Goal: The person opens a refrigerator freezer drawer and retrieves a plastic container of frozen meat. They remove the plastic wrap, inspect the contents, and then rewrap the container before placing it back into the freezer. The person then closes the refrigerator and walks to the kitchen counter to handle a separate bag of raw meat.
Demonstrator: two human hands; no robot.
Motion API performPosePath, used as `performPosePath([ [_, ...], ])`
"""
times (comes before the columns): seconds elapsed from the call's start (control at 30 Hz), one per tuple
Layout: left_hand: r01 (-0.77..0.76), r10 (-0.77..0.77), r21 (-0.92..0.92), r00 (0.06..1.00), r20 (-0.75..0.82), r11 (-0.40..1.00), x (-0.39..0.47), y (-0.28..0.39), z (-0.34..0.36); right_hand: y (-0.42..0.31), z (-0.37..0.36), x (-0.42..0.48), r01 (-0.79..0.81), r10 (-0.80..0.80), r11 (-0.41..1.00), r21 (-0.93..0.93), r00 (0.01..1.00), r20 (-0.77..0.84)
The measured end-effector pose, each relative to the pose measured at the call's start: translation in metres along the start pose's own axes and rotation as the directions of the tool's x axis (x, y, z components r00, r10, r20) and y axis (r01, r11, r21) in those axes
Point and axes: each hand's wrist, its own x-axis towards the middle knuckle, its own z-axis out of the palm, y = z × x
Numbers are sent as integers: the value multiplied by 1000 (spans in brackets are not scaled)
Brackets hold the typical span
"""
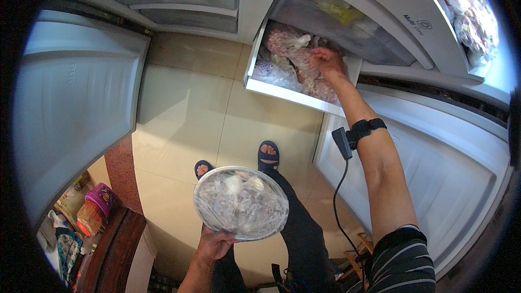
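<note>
My left hand grips the near rim of a round metal dish covered in clear plastic film, with pale, whitish food under it. My right hand reaches into a pulled-out freezer drawer; its fingers are at a plastic bag of reddish, frozen-looking food. Whether the fingers close on the bag cannot be told. More filled bags lie in the drawer, among them a whitish plastic bag at its left side. The right forearm wears a black strap with a small cabled device.
Refrigerator doors stand open at the left and right. Above the drawer is another freezer drawer; filled bags sit at upper right. A wooden cabinet edge and a purple-lidded jar are lower left.
</note>
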Motion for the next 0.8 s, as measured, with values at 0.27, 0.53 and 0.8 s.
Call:
performPosePath([
  [0.27,-7,7,-15,1000,24,1000,0,1,2,2,18,-22,184,-184,982,36,983,5],
  [0.53,27,-27,20,1000,-10,999,-6,11,21,-36,37,-57,54,-56,989,-140,998,-10],
  [0.8,15,-16,48,1000,25,999,-4,10,19,-52,50,-81,107,-52,882,-458,990,132],
])
